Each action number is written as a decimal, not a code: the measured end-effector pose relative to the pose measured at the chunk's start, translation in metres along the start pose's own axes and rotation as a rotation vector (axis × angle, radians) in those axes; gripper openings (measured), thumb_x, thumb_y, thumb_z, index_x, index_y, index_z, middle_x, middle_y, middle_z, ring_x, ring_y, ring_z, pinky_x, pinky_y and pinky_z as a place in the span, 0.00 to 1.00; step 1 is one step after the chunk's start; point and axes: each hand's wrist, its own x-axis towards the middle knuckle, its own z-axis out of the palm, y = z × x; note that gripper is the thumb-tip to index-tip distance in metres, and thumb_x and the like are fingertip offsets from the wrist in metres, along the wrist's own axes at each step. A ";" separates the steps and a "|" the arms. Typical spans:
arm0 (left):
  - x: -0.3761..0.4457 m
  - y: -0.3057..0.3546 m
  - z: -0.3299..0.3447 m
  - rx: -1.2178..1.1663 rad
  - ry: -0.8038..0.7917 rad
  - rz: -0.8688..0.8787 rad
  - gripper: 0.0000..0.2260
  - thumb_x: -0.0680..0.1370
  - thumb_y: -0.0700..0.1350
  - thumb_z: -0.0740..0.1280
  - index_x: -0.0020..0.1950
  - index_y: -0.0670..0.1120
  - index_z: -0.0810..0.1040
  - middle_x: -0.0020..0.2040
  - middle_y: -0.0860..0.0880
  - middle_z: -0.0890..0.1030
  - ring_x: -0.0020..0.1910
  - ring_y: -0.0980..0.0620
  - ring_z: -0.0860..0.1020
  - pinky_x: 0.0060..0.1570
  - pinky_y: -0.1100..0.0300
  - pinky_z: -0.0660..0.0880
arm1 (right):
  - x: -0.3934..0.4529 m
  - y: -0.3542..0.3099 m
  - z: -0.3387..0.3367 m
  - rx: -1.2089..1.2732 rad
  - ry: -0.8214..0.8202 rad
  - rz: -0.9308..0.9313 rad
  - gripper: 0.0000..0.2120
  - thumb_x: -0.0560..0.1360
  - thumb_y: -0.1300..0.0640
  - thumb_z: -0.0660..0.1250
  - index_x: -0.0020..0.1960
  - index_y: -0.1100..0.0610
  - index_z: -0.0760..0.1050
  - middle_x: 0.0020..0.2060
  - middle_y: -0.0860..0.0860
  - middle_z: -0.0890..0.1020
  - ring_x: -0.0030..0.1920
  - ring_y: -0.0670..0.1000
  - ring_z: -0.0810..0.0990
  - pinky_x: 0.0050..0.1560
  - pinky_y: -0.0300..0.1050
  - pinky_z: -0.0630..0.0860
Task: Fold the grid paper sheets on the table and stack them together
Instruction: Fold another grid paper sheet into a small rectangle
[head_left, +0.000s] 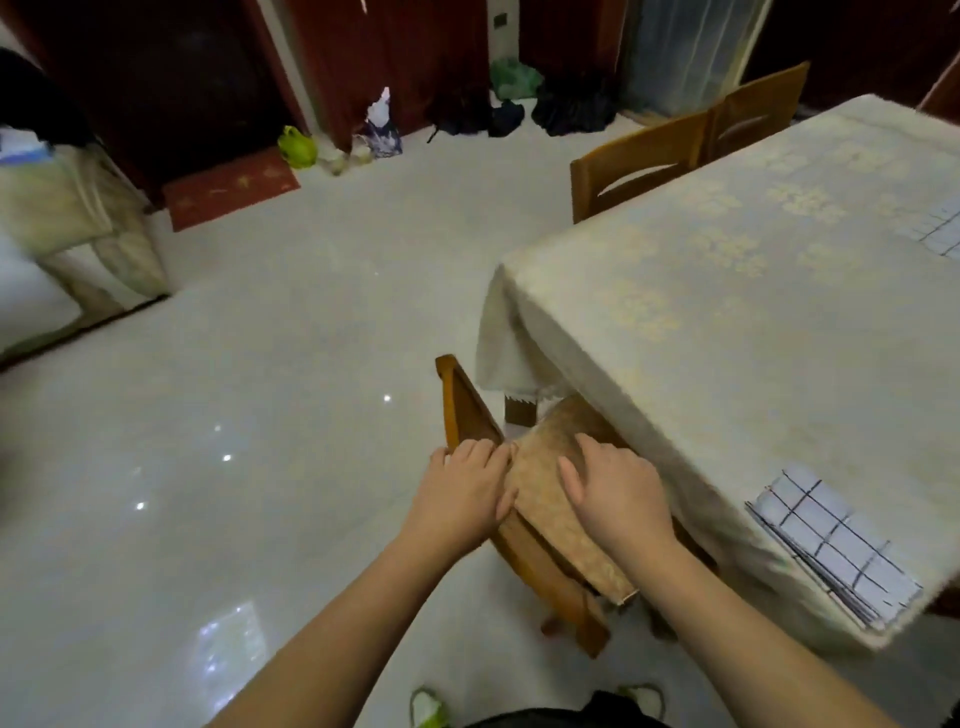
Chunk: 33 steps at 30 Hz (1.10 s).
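Folded sheets (836, 551): stacked at the worktop (727, 291) near edge; thin, light, floppy, best pinched at the fold.
Loose sheet (943, 231): far right, mostly cut off.
Left hand (462, 486): fingers curled over the chair (524, 525) back.
Right hand (615, 491): flat, spread on the seat cushion.

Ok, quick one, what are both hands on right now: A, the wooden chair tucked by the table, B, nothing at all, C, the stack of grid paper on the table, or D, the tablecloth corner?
A: the left hand holds the back of the wooden chair and the right hand rests on its seat cushion, while the grid paper stack lies untouched on the table.
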 end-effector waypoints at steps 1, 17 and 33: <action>-0.014 -0.022 -0.001 0.002 -0.008 -0.041 0.25 0.81 0.61 0.51 0.74 0.50 0.61 0.70 0.50 0.69 0.69 0.49 0.67 0.68 0.48 0.62 | -0.002 -0.025 0.003 0.034 0.019 -0.016 0.25 0.80 0.39 0.46 0.64 0.51 0.72 0.54 0.49 0.81 0.53 0.51 0.79 0.52 0.49 0.74; -0.074 -0.218 -0.061 -0.065 0.121 -0.262 0.36 0.71 0.66 0.36 0.67 0.52 0.70 0.61 0.53 0.76 0.59 0.51 0.74 0.62 0.53 0.65 | 0.061 -0.239 -0.022 0.051 -0.035 -0.287 0.40 0.71 0.29 0.33 0.74 0.45 0.63 0.69 0.43 0.71 0.70 0.47 0.67 0.70 0.45 0.60; 0.059 -0.318 -0.135 -0.029 0.093 -0.315 0.24 0.80 0.62 0.52 0.70 0.51 0.69 0.64 0.51 0.75 0.62 0.49 0.72 0.63 0.51 0.66 | 0.237 -0.282 -0.060 -0.033 -0.014 -0.334 0.25 0.80 0.37 0.48 0.68 0.48 0.70 0.63 0.46 0.76 0.64 0.50 0.73 0.63 0.47 0.65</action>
